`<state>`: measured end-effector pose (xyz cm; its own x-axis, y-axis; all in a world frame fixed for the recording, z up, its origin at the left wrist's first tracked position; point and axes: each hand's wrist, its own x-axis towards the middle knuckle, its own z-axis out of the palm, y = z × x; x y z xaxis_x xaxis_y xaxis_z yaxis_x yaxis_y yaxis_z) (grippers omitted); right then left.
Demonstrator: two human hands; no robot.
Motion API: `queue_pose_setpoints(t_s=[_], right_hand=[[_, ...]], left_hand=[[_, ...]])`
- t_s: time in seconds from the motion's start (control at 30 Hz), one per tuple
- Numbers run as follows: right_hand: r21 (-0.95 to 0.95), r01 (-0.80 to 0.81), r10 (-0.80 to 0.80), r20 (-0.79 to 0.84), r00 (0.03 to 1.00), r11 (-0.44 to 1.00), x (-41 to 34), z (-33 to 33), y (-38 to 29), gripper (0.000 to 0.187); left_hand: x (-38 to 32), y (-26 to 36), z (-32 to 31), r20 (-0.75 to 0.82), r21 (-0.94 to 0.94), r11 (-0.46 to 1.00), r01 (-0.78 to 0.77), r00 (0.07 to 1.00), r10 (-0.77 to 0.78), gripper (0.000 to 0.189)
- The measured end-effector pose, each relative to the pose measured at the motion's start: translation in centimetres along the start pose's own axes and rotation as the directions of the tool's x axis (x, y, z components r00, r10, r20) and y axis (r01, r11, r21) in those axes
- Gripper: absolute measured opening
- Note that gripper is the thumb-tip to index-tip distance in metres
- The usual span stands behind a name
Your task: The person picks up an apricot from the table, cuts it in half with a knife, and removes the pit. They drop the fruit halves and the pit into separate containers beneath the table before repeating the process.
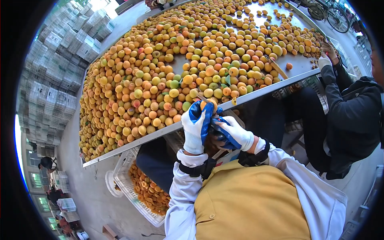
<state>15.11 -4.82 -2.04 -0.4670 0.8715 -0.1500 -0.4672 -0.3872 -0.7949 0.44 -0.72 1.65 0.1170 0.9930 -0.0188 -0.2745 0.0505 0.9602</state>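
Observation:
My left hand (pixel 196 126), in a white glove with a blue coated palm, grips an apricot (pixel 213 103) just over the metal edge of the table. A thin knife blade (pixel 203 98) lies against the fruit's upper side. My right hand (pixel 231 132), gloved alike, is closed just below the fruit, apparently on the knife's handle, which the fingers hide. A broad heap of yellow-orange apricots (pixel 144 87), some greenish and a few with leaves, covers much of the metal-topped table (pixel 297 64) in front of me.
Below the table's left side, a white plastic crate (pixel 126 186) holds split apricots (pixel 150 192). A wooden-handled tool (pixel 279 69) rests on the table. At right sits a co-worker (pixel 348 111) with hands at the table. Stacked crates (pixel 54 78) line the left; a bicycle (pixel 336 19) stands far right.

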Motion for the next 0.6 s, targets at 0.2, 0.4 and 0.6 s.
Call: queue_pose_setpoints(t_s=[0.2,0.4,0.6], right_hand=[[-0.442,0.264,-0.374,-0.182,0.909,0.857,0.2,1.4,1.6,0.009],[-0.556,0.382,-0.55,-0.167,0.818,0.738,-0.9,1.4,1.0,0.008],[-0.788,0.384,-0.712,-0.096,0.696,0.482,-1.1,1.5,0.2,0.014]], left_hand=[[0.1,-1.3,-1.0,0.151,0.092,0.981,-0.172,0.976,0.157,0.037],[-0.6,-0.2,0.4,0.223,0.166,0.946,-0.279,0.945,0.24,0.032],[-0.6,0.6,1.0,0.257,0.101,0.935,-0.34,0.917,0.305,0.031]])
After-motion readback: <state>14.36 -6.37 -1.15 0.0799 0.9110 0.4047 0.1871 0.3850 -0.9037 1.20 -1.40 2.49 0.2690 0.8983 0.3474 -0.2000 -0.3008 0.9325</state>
